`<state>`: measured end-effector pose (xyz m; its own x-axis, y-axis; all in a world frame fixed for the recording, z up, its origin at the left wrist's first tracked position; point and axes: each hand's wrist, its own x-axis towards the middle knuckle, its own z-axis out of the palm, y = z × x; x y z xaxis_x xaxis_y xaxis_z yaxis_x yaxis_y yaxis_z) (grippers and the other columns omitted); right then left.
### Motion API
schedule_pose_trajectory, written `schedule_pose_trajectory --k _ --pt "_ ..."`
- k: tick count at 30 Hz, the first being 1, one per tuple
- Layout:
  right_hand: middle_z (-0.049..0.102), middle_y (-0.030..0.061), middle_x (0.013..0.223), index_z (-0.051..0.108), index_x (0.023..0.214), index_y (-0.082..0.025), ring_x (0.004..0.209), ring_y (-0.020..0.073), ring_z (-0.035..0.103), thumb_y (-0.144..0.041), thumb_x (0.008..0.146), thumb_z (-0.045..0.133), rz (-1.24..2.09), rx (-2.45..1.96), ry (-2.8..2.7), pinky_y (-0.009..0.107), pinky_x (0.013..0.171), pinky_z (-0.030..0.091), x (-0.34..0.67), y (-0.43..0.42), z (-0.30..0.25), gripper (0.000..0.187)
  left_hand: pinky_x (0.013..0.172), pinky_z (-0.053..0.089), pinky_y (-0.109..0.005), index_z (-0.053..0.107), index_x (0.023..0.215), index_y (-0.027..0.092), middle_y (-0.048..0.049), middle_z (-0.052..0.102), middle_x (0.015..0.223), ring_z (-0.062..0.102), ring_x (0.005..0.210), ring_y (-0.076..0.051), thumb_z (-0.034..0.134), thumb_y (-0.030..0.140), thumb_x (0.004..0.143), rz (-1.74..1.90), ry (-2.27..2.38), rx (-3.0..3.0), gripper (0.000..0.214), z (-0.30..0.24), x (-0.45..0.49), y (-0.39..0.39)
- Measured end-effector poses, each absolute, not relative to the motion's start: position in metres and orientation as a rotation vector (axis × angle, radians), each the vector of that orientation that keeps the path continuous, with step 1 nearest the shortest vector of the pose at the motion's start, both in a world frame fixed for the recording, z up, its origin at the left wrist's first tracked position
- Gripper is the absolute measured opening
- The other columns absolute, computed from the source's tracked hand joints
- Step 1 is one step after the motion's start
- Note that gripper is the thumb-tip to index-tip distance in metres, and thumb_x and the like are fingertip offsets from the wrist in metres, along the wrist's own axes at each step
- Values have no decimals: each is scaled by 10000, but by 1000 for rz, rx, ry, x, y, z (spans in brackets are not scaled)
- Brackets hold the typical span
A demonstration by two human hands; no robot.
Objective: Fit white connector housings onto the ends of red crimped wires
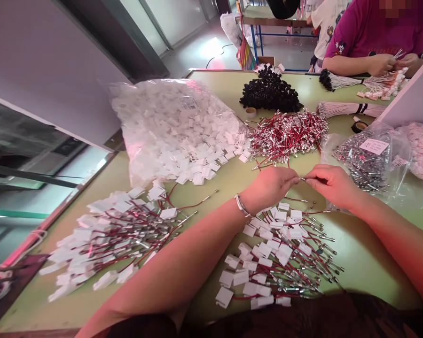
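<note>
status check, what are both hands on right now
Left hand and right hand pinch one small metal-tipped wire piece between them. Finished red wires with white tags heaped below. Nothing between.

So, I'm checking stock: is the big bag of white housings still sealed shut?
No: the bag lies open on the table, and white housings spill from its mouth toward the red wires.

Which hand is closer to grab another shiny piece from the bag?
Probably the right hand: it hovers beside the open bag of metal pieces, while the left hand sits farther away, nearer the red wire pile.
</note>
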<state>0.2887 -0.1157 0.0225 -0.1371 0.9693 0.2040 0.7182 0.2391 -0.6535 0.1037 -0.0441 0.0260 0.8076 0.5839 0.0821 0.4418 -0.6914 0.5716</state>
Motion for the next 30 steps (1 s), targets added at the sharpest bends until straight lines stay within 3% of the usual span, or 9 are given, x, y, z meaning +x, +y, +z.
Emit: schedule_pose_trajectory --k 4,9,13,17,19,22,26,28,30 --pt "595 -13 615 662 699 -184 561 107 504 -228 794 568 828 -1654 -1810 254 525 383 284 -120 30 140 588 344 -279 637 831 174 -46 613 725 515 639 -141 390 239 912 169 601 2806 268 33 100 -45" --pt "563 -33 565 628 664 -181 508 94 457 -276 790 571 933 -1676 -1733 246 484 364 280 -122 35 168 656 400 -284 666 875 190 -54 648 789 565 712 -156 414 297 919 212 554 2731 277 32 100 -40" --pt "658 10 707 667 763 -186 635 136 558 -284 815 561 742 -1682 -1736 285 591 439 294 -116 33 153 755 446 -304 697 944 195 -67 694 902 603 831 -171 467 337 898 524 693 2549 274 32 93 -26" --pt "681 47 836 691 805 -203 745 179 607 -264 825 556 482 -1727 -1892 345 707 476 307 -111 33 150 744 464 -284 727 860 205 -38 724 861 623 773 -141 511 271 852 550 748 2352 226 34 89 -21" --pt "667 85 1010 699 926 -202 890 225 614 -250 810 567 358 -1713 -2012 392 797 480 303 -112 35 182 691 458 -271 728 823 193 -29 721 793 609 697 -126 526 252 831 508 742 2305 211 34 94 -26" --pt "605 116 1197 612 1183 -187 1054 264 569 -167 813 505 264 -1638 -2176 429 884 454 284 -117 37 386 629 428 -264 716 769 180 -15 685 685 556 608 -110 510 242 832 481 761 2324 224 31 103 -38" --pt "686 100 951 580 1216 -165 816 211 629 -135 877 366 399 -1719 -2140 369 714 477 271 -122 33 401 625 424 -251 693 874 172 -26 678 732 553 636 -109 557 289 807 496 793 2232 191 31 102 -38" --pt "700 73 848 618 1140 -184 731 191 626 -186 896 384 385 -1763 -2041 349 669 463 277 -121 30 338 627 427 -248 660 1007 166 -38 674 774 558 655 -117 606 322 767 413 771 2201 291 32 95 -29" --pt "703 34 754 627 1068 -203 641 166 605 -229 893 428 429 -1804 -1951 324 612 443 286 -119 28 266 646 424 -259 658 1002 165 -44 659 792 555 677 -129 633 307 724 277 726 2279 313 29 87 -19"
